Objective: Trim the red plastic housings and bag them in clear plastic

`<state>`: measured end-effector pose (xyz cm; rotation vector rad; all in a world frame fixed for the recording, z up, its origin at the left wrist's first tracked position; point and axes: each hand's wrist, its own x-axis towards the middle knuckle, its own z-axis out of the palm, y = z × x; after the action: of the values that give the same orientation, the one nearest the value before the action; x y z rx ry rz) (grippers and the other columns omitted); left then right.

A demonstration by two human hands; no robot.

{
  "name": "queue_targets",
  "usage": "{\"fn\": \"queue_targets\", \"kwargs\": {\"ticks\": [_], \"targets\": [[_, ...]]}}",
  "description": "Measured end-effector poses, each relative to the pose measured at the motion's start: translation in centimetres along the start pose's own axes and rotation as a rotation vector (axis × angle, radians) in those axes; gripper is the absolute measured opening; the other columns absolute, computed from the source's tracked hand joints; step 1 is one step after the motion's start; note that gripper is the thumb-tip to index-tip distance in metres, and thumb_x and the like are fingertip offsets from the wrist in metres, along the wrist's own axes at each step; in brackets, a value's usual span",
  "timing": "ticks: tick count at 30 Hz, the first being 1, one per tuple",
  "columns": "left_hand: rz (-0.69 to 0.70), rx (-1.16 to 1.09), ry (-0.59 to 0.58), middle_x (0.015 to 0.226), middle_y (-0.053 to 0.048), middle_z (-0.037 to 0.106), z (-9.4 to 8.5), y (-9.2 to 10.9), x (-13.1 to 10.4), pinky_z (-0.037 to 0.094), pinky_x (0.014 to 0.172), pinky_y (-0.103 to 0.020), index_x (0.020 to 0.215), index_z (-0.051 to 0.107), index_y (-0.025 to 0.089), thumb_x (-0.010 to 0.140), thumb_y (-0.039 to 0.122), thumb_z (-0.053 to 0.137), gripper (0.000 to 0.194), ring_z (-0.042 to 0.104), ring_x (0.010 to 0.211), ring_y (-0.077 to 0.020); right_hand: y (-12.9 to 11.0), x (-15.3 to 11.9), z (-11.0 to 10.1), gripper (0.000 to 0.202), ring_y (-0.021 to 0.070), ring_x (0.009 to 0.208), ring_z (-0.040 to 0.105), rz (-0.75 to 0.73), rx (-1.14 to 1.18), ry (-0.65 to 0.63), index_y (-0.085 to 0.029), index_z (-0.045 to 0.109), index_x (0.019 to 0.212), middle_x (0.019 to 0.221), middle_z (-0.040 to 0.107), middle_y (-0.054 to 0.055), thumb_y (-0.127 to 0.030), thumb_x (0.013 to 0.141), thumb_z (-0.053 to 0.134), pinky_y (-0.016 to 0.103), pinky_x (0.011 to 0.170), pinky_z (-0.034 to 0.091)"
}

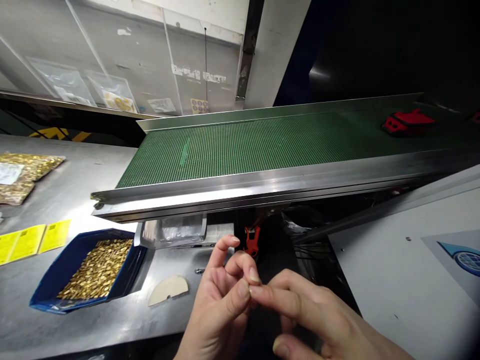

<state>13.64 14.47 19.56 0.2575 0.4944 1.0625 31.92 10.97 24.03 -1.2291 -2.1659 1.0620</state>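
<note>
My left hand (220, 300) is raised in front of the metal table, its thumb pinched against a fingertip and another finger curled up apart. Whatever sits in that pinch is too small or too hidden to make out. The index fingertip of my right hand (318, 315) touches the left hand's pinch from the right side. My right thumb hangs lower, away from that index finger, and no object shows in this hand. To the left, a blue bin (48, 282) holds many small brass-coloured metal parts (99, 267).
A green conveyor belt (232, 150) with metal side rails crosses behind my hands, carrying a red-and-black object (408, 122) at right. A half-round beige piece (168, 291), yellow labels (33, 241) and a bag of brass parts (22, 175) lie on the table. A white panel (405, 260) stands right.
</note>
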Motion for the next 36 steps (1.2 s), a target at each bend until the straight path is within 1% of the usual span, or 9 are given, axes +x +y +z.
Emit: {"fn": "queue_targets", "kwargs": {"ticks": [5,9,13,16,21,23,29,32,36], "targets": [[0.107,0.101,0.015,0.077,0.006,0.067,-0.7,0.2,0.3,0.051,0.068,-0.015,0.115,0.064,0.032,0.08,0.017,0.088,0.046,0.06,0.068,-0.0079,0.4,0.1,0.4,0.065,0.0101,0.083,0.069,-0.025,-0.054,0.054,-0.036,0.046,0.154,0.122,0.064,0.004,-0.009,0.096,0.062,0.019,0.079,0.061],[0.25,0.246,0.039,0.077,0.002,0.07,-1.3,0.4,0.3,0.051,0.07,-0.016,0.094,0.069,0.026,0.082,0.015,0.086,0.024,0.065,0.076,-0.0111,0.3,0.3,0.5,0.058,0.0117,0.084,0.071,-0.037,-0.151,0.106,-0.032,0.052,0.15,0.122,0.066,0.006,-0.01,0.097,0.056,0.021,0.08,0.062],[0.314,0.272,0.002,0.078,0.001,0.068,-1.4,0.5,0.1,0.049,0.067,-0.017,0.086,0.067,0.023,0.082,0.014,0.085,0.02,0.062,0.072,-0.0111,0.4,0.4,0.7,0.056,0.0125,0.086,0.071,-0.097,-0.219,0.129,-0.031,0.052,0.149,0.119,0.066,0.006,-0.01,0.097,0.055,0.021,0.078,0.062],[0.304,0.254,0.004,0.079,0.001,0.068,-1.3,0.4,-0.1,0.049,0.068,-0.018,0.091,0.067,0.025,0.083,0.015,0.084,0.022,0.062,0.074,-0.0118,0.9,0.5,1.2,0.059,0.0128,0.086,0.07,-0.212,-0.334,0.198,-0.028,0.048,0.153,0.116,0.067,0.007,-0.008,0.097,0.051,0.022,0.075,0.061],[0.322,0.284,0.028,0.08,0.0,0.064,-1.5,0.1,-0.2,0.048,0.068,-0.019,0.084,0.073,0.023,0.08,0.024,0.089,0.016,0.059,0.073,-0.0117,1.5,0.4,1.6,0.059,0.0171,0.089,0.073,-0.38,-0.857,0.357,-0.03,0.049,0.156,0.116,0.074,0.01,-0.01,0.101,0.055,0.031,0.08,0.063],[0.301,0.287,0.02,0.078,0.0,0.063,-1.6,0.0,-0.2,0.048,0.068,-0.02,0.079,0.075,0.022,0.079,0.029,0.09,0.016,0.058,0.071,-0.0118,1.4,0.4,1.5,0.056,0.0187,0.092,0.074,-0.43,-0.981,0.382,-0.03,0.053,0.154,0.114,0.076,0.009,-0.012,0.101,0.059,0.033,0.081,0.063],[0.243,0.345,-0.036,0.077,-0.004,0.074,-1.4,-0.3,-0.7,0.053,0.072,-0.02,0.079,0.085,0.022,0.082,0.039,0.086,0.017,0.066,0.073,-0.0142,0.7,0.2,1.1,0.051,0.0181,0.089,0.075,-0.466,-1.111,0.41,-0.032,0.06,0.148,0.11,0.08,0.006,-0.013,0.101,0.061,0.032,0.078,0.062],[0.178,0.363,0.023,0.082,-0.007,0.081,-1.1,-0.6,-1.4,0.058,0.076,-0.024,0.085,0.087,0.024,0.085,0.042,0.083,0.018,0.074,0.077,-0.0194,0.6,0.0,1.2,0.052,0.0197,0.088,0.076,-0.415,-1.125,0.418,-0.032,0.057,0.151,0.113,0.08,0.008,-0.014,0.102,0.06,0.033,0.076,0.061],[0.123,0.393,0.101,0.087,-0.009,0.084,-1.0,-1.0,-2.1,0.061,0.085,-0.031,0.096,0.087,0.025,0.087,0.053,0.076,0.031,0.078,0.086,-0.0259,0.7,-0.2,1.2,0.054,0.0227,0.091,0.075,-0.376,-1.13,0.37,-0.031,0.049,0.157,0.12,0.078,0.011,-0.014,0.106,0.051,0.036,0.076,0.06]]}}
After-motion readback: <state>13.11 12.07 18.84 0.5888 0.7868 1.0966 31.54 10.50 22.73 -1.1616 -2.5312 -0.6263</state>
